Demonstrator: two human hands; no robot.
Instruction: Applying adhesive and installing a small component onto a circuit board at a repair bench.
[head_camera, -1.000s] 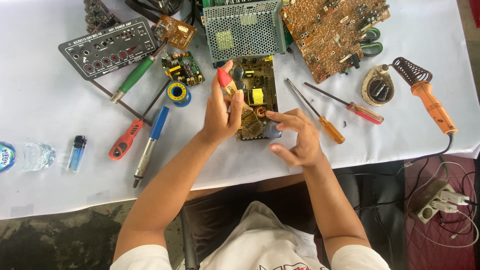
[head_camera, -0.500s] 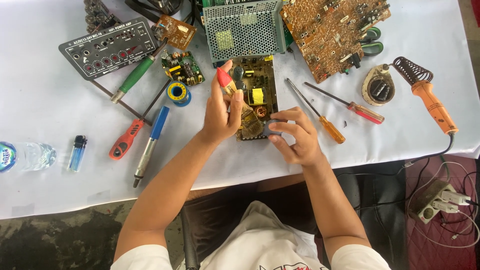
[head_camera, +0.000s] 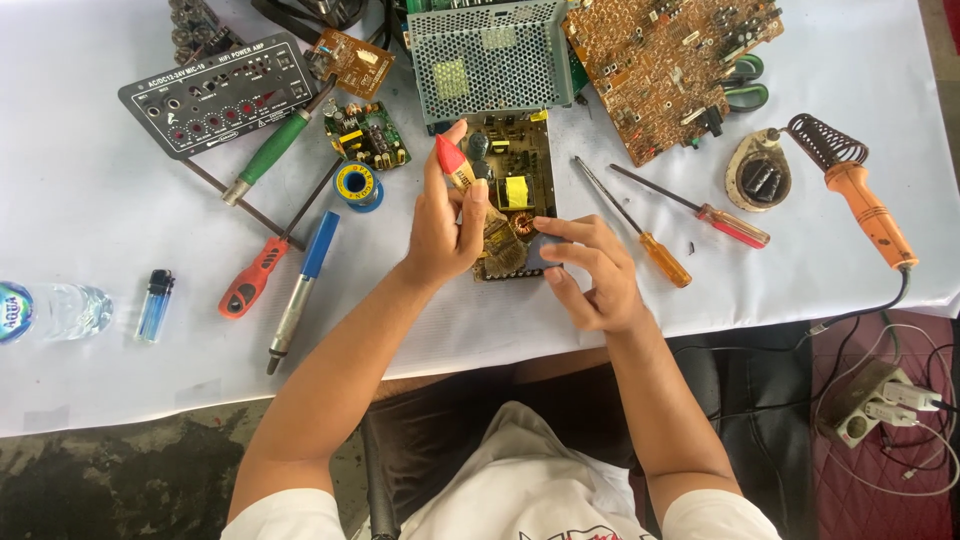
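White cloth covers the table, which is strewn with electronics. At the far edge sit a perforated metal cover and, to its right, a large brown circuit board; a grey amplifier panel lies far left. Right of centre a soldering iron with an orange handle rests by its stand, and a white power strip lies on the floor.

At the middle lies an open power supply board, its near end between the two hands. The left hand is clamped on a small paintbrush with a red-tipped wooden handle: thumb and fingers wrap the handle, the red tip stands up past the fingertips, and the bristles rest on the board's near part, just below the thumb. The right hand touches the board's near right corner, fingers spread and pressed on its edge rather than closed around it.

Smaller tools lie about: two screwdrivers right of the board, a green-handled tool, a blue desoldering pump, a red-handled tool, a solder spool, a blue lighter and a water bottle.
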